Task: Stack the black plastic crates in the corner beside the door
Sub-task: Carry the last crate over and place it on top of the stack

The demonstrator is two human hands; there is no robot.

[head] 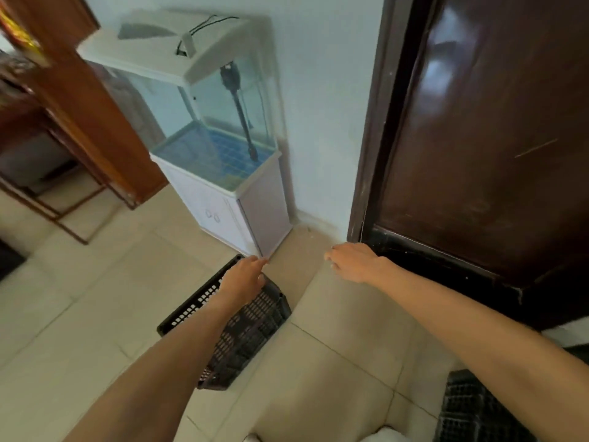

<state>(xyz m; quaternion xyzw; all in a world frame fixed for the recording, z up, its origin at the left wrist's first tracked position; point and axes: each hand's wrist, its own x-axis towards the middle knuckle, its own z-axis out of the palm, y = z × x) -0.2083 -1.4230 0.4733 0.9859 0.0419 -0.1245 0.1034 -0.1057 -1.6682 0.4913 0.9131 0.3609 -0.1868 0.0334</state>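
Two crates in view, one under the left hand

Item 1: black plastic crate [245, 330], perforated walls, resting on the tiled floor [334, 362] just short of the corner. Long axis runs from the near right up toward the far left, roughly along the left forearm. Far end lies close to the base of the aquarium cabinet [229, 212].

Item 2: second black crate [471, 409], low right edge of view, partly hidden by the right forearm; well apart from item 1.

Left hand [243, 279]: over the far rim of item 1, fingers extended and loosely spread; whether it touches the rim cannot be told. Holding nothing.

Right hand [353, 263]: open, palm down, empty, above bare floor between item 1 and the door [478, 138].

Relation governing the next move: item 1 lies left of and below the right hand; the left hand is plainly nearer. The corner spot lies ahead of both hands.
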